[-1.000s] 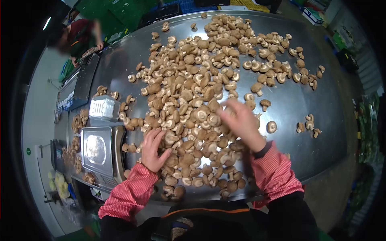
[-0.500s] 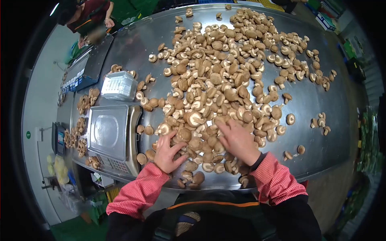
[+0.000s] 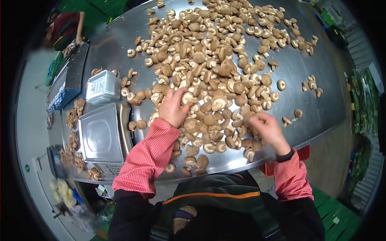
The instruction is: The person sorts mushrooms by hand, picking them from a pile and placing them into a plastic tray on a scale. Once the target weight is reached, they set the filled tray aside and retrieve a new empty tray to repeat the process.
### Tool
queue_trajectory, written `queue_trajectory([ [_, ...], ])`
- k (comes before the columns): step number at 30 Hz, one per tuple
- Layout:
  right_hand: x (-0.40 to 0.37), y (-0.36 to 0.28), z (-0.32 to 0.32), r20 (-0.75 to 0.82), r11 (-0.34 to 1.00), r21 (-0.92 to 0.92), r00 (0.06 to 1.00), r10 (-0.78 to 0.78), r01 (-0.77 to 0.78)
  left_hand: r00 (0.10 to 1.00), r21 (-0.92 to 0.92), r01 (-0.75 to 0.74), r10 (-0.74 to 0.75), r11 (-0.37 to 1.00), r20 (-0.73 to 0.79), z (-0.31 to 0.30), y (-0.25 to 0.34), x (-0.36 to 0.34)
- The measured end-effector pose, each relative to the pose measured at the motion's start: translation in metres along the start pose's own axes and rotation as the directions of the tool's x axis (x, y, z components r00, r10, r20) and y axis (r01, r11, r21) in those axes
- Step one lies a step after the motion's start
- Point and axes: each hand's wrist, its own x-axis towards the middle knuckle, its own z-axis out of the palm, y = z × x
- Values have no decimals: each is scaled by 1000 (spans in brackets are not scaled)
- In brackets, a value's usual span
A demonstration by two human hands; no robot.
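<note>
A large heap of brown-capped shiitake mushrooms (image 3: pixel 209 52) spreads over the steel table (image 3: pixel 321 104). My left hand (image 3: pixel 173 109) rests on the heap's left side, thumb apart from the fingers. A pale-stemmed mushroom (image 3: pixel 187 97) lies beside its index finger and thumb. At the heap's right front edge, my right hand (image 3: pixel 267 127) is slightly blurred, its fingers bent and drawn together. Against those fingertips is a brown mushroom cap (image 3: pixel 248 118), partly hidden by them.
Left of the heap stand a weighing scale (image 3: pixel 100 134) and stacked clear plastic trays (image 3: pixel 103 87). Small mushroom groups (image 3: pixel 71 148) line the table's left edge. A co-worker (image 3: pixel 68 28) is at the far left. A red crate (image 3: pixel 305 154) sits below the front edge.
The view has shifted, and the table and heap appear higher. My left hand has moved farther into the heap. My right hand has moved to its right front edge, and its fingers have closed.
</note>
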Motion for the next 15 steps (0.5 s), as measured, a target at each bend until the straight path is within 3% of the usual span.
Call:
queue_trajectory([
  [5, -39, -15, 59, 13, 857, -455, 965, -263, 240, 989, -232, -36, 2, 972, -148, 2, -6, -10],
  [8, -38, -14, 74, -30, 844, -496, 967, -253, 205, 985, -406, 12, -81, 914, -155, -20, 12, -26],
  [10, -35, -37, 73, 69, 960, -258, 993, -93, 108, 994, -522, 101, -110, 847, 13, -26, 18, -47],
  [11, -34, -45, 76, 135, 990, -136, 991, -21, 39, 999, -605, -39, 50, 795, 1, -21, 28, -57],
  [14, -26, -41, 102, 149, 935, -142, 941, -305, 325, 968, -716, 37, 153, 698, 200, -16, 65, -80],
  [15, -23, -35, 101, 159, 966, -32, 955, -249, 257, 956, -748, 94, 151, 657, 253, -14, 69, -79],
])
